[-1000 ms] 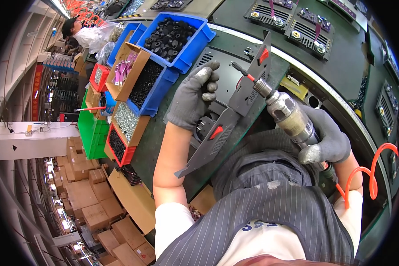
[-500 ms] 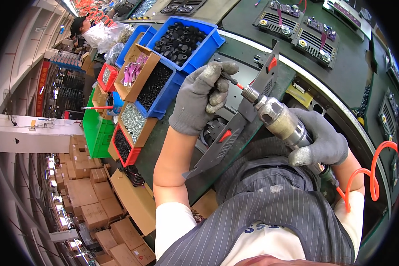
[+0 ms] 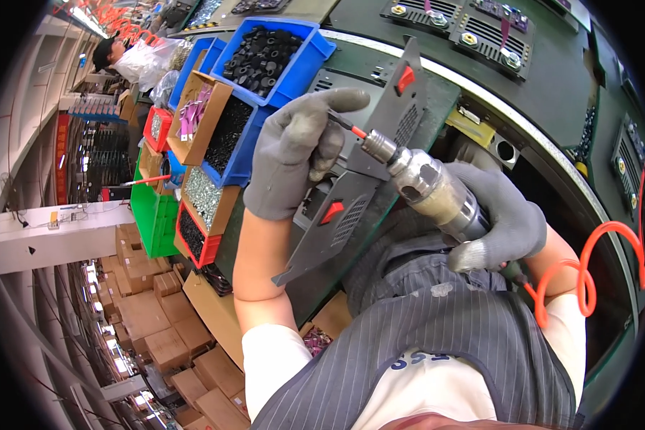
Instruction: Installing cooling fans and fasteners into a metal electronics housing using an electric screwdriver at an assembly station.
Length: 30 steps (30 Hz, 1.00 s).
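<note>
My right hand [image 3: 509, 218], in a grey glove, is wrapped round the body of a metal air screwdriver [image 3: 437, 190]. Its bit [image 3: 357, 131], with a red sleeve and dark end, points up and left. My gloved left hand [image 3: 294, 147] pinches at the bit's dark end, its index finger stretched out above. Whatever small piece may be between those fingertips is hidden. Beneath both hands a dark grey sheet-metal panel [image 3: 312, 244] stands on edge, slotted with vents. It carries a lower red switch [image 3: 332, 213] and an upper red switch [image 3: 405, 79].
Left of the panel are a blue bin [image 3: 321, 54] of black rubber-like parts, a cardboard tray [image 3: 221, 100], a red box [image 3: 212, 251] and a green crate [image 3: 150, 222]. A coiled orange hose [image 3: 588, 279] hangs at right. Vented plates [image 3: 491, 54] with circuit boards lie beyond.
The whole view has shifted, so the bench and both hands appear further left. My left index finger has straightened out from its curl. My right hand keeps its hold on the screwdriver.
</note>
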Motion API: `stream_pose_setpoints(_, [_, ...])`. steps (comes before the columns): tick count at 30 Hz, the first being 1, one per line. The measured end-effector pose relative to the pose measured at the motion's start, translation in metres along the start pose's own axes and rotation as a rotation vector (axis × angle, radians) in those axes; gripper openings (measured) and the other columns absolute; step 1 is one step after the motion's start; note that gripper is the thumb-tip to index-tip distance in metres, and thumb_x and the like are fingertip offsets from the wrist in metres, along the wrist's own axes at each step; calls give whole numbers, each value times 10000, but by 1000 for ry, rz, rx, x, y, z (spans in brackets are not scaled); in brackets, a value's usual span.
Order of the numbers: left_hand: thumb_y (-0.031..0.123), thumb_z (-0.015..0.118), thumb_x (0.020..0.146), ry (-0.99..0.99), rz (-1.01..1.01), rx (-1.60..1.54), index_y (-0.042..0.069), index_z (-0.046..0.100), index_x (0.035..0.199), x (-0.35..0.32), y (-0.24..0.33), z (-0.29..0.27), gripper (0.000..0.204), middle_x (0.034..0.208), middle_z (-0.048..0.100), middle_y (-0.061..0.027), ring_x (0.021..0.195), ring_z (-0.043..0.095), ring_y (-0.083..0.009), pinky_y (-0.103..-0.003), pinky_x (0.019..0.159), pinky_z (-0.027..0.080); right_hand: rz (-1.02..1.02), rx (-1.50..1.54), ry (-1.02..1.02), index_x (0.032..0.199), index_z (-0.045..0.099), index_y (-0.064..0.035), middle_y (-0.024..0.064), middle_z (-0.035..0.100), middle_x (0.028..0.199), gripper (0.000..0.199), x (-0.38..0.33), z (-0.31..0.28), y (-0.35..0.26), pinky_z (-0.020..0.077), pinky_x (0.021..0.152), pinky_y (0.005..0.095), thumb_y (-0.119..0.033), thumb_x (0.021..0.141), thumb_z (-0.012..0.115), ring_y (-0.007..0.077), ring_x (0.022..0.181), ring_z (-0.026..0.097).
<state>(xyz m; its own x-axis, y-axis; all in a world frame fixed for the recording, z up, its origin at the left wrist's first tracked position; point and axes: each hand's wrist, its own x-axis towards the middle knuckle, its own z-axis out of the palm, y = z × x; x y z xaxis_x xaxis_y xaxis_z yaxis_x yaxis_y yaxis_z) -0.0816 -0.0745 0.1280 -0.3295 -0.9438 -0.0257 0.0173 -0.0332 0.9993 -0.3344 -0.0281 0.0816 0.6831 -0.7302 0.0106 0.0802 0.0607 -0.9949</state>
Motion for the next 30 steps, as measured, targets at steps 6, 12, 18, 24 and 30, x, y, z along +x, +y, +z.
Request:
stream_pose_setpoints(6, [500,531,889,38,-108,265,-71,575,1148,22,-7,-20,628,601,454,48,509,395,-23,-166,455,308,-36,43,92,1150,521,78,108,633,925,842,-42,-19,14,460,796,278,-335,490,841,156,845,603])
stream_pose_setpoints(12, [362,571,867,-330,33,786,-43,595,1132,37,-64,-37,485,908,660,-82,840,593,-158,-279,776,468,298,45,221,1154,540,47,74,603,937,761,-68,-25,63,439,797,285,-361,568,804,147,838,549])
stream_pose_setpoints(18, [222,607,832,-448,-107,679,-20,563,1187,37,-113,-65,432,1141,598,-119,994,557,-201,-291,890,437,323,-25,109,1104,562,27,71,596,859,657,-54,-23,96,450,732,293,-339,609,792,156,780,552])
stream_pose_setpoints(24, [169,613,821,-483,-58,536,-17,481,1272,36,-114,-68,505,1213,553,-101,1078,516,-189,-300,913,428,369,-2,43,1057,569,26,67,585,804,597,-43,-20,105,449,688,296,-319,619,782,156,738,554])
stream_pose_setpoints(30, [166,616,822,-268,-434,159,-15,462,1288,32,-112,-52,523,1224,542,-102,1109,497,-181,-299,928,419,384,-107,26,1064,572,8,86,603,809,574,-30,-24,92,454,692,312,-315,631,768,174,739,573])
